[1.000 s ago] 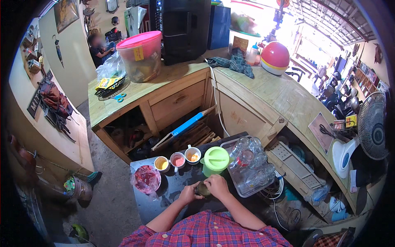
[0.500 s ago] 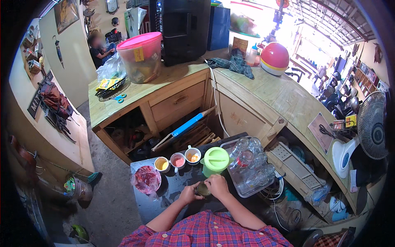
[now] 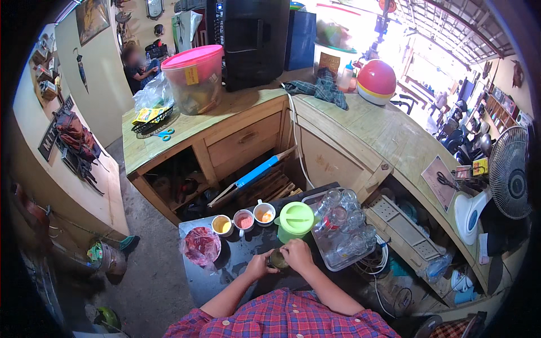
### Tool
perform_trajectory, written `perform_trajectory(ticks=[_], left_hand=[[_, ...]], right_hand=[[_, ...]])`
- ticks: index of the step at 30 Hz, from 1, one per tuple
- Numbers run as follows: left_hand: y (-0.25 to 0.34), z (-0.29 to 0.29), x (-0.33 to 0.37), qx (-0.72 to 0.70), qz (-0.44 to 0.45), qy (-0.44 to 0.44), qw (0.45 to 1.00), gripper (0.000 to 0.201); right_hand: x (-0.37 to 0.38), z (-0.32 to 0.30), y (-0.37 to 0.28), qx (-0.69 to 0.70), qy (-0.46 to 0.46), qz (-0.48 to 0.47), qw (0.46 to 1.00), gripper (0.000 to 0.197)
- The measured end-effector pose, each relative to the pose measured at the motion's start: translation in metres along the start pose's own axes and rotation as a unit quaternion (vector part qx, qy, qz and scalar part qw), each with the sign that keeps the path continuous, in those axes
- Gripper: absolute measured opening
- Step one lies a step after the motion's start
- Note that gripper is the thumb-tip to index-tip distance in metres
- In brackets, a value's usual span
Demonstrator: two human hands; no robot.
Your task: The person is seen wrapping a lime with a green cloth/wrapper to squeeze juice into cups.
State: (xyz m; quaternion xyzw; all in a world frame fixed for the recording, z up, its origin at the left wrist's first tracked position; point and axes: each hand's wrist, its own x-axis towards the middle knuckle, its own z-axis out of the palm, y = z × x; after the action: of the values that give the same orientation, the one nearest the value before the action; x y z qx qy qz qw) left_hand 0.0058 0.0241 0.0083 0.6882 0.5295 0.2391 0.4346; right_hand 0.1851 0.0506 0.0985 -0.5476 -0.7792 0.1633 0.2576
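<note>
Both of my hands close round a small glass (image 3: 278, 259) with a dull greenish look, low over the dark table. My left hand (image 3: 258, 265) grips its left side, and my right hand (image 3: 297, 255) holds it from the right and upper side. What is inside the glass is too small to make out. Just beyond my right hand stands a light green lidded pitcher (image 3: 296, 221). To its left are three white cups, one with yellow contents (image 3: 222, 225), one with pink (image 3: 243, 219), one with pale orange pieces (image 3: 264, 213).
A bowl of red food in plastic (image 3: 202, 246) sits on the table's left. On the right, a clear tray (image 3: 345, 260) holds several upturned glass jars. A wooden counter (image 3: 360, 121) wraps round the far side, with a fan (image 3: 509, 172) at right. A person (image 3: 137, 69) sits far left.
My hands and the glass stay almost in place. The whole view has shifted very slightly.
</note>
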Motion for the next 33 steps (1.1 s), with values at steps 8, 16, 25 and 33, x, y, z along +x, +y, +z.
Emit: perform_trajectory(ticks=[8,16,25,33], left_hand=[[0.008,-0.004,-0.001,-0.002,-0.015,-0.008,1.0,0.085],[0.003,-0.002,-0.001,-0.01,-0.013,-0.004,1.0,0.085],[-0.01,0.005,0.0,-0.011,0.035,0.03,0.999,0.087],[0.002,-0.003,-0.002,-0.003,-0.014,0.0,1.0,0.087]], right_hand=[[-0.002,-0.004,-0.003,-0.013,-0.036,0.029,0.999,0.016],[-0.001,-0.003,-0.001,0.019,0.001,0.02,1.0,0.017],[-0.001,-0.006,-0.007,-0.081,-0.029,0.026,0.996,0.014],[-0.001,-0.01,-0.009,0.036,-0.118,0.111,0.986,0.015]])
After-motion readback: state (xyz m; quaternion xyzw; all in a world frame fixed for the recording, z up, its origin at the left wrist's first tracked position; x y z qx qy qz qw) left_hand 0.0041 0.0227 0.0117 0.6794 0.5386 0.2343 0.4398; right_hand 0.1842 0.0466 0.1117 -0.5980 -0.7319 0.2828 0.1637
